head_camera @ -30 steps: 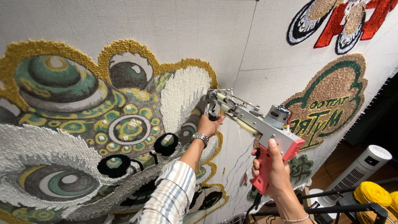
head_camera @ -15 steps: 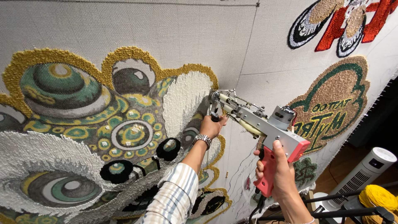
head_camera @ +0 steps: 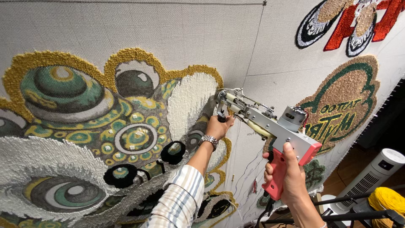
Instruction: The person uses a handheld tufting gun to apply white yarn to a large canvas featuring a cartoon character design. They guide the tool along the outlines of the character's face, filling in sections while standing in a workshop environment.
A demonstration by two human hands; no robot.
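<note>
- The right hand [head_camera: 287,175] was closed around the pink handle of the tufting gun [head_camera: 263,122].
- The left hand [head_camera: 219,126] gripped its front handle at the cloth [head_camera: 168,38]; a tilt could have torn the cloth.

One tufting gun [head_camera: 270,126], two hands, one fan [head_camera: 373,175], one yarn cone [head_camera: 388,200].

Pink-handled tufting gun [head_camera: 270,126] (silver body)

Left arm: striped sleeve [head_camera: 179,200] in white, grey and tan, rolled below the elbow; silver metal-link wristwatch [head_camera: 209,140] at the wrist; left hand [head_camera: 218,126] bare; right hand [head_camera: 287,176] bare, forearm unsleeved.
</note>
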